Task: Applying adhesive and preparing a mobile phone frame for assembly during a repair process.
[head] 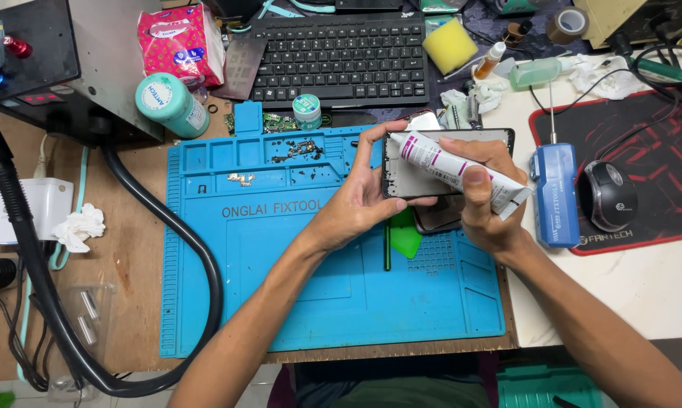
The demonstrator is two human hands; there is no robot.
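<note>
White glue tube [462, 171] with magenta stripe, pinched shut in right hand [486, 198], nozzle at the far left corner of the phone frame [413, 177]; left hand [360, 198] clamps the frame's left edge above the blue repair mat [280, 287]. Green pry pick [406, 234] lies under it, blue screwdriver case [555, 195] right, keyboard [341, 57] far.

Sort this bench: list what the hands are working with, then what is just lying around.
In use:
left hand holding the phone frame
right hand squeezing the white tube onto it

Lying about:
keyboard
yellow sponge
mouse
blue tool case
tape roll
green pry card
</note>
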